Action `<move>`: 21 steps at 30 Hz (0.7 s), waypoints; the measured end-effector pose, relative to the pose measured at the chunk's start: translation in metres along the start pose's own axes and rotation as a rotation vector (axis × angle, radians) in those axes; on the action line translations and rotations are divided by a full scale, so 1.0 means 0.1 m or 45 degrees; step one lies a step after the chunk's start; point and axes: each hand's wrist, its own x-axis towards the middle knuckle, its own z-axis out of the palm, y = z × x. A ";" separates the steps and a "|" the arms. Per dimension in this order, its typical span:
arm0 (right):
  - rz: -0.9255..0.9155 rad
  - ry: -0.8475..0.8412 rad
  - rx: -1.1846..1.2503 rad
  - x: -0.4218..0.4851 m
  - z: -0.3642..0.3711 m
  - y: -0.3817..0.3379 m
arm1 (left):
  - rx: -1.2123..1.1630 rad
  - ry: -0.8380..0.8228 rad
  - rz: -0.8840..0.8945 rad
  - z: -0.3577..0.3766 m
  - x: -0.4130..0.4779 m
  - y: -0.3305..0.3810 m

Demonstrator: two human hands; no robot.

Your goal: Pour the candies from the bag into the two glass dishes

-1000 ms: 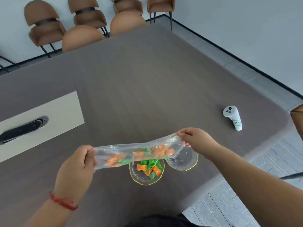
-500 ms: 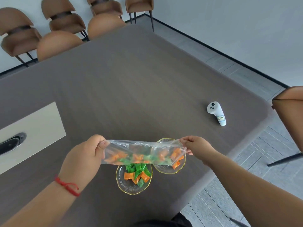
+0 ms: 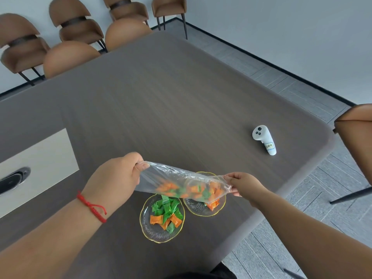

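Note:
A clear plastic bag (image 3: 161, 181) with orange and green candies (image 3: 191, 191) stretches between my hands above the table. My left hand (image 3: 116, 178) pinches its raised left end; my right hand (image 3: 244, 185) pinches the lower right end. The candies have gathered toward the right end. Below sit two glass dishes with gold rims. The left dish (image 3: 148, 228) holds several green and orange candies. The right dish (image 3: 198, 208) lies under the bag's low end, with orange candies dropping in at its middle; the bag hides part of it.
A white controller (image 3: 264, 141) lies on the grey table (image 3: 161, 101) to the right. A pale inset panel with a black handle (image 3: 14, 178) is at the left. Brown chairs (image 3: 70, 55) stand at the far side, and another chair (image 3: 356, 127) at the right edge.
My left hand has lifted its end of the bag, tilting it down to the right. The candies have slid toward my right hand, over the right dish, and some have fallen in.

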 end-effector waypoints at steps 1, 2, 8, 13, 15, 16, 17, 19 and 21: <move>0.007 -0.001 0.016 0.00 0.00 0.01 | 0.003 -0.010 0.012 0.00 0.03 0.03; 0.012 0.000 0.032 0.01 -0.01 0.03 | 0.004 -0.019 0.023 -0.01 0.04 0.06; 0.063 0.008 0.072 0.05 -0.01 0.09 | 0.002 -0.043 0.088 -0.02 0.15 0.20; 0.098 0.009 0.120 0.08 -0.03 0.10 | -0.011 -0.051 0.115 -0.09 0.22 0.39; 0.098 0.014 0.139 0.10 -0.06 0.11 | -0.022 -0.051 0.131 -0.13 0.24 0.49; 0.099 0.017 0.145 0.11 -0.07 0.12 | -0.034 -0.058 0.137 -0.15 0.26 0.54; 0.101 0.021 0.148 0.12 -0.08 0.12 | -0.042 -0.069 0.142 -0.17 0.28 0.59; 0.101 0.023 0.146 0.14 -0.08 0.12 | -0.049 -0.100 0.144 -0.20 0.32 0.69; 0.104 0.021 0.150 0.15 -0.07 0.12 | -0.052 -0.135 0.145 -0.23 0.37 0.78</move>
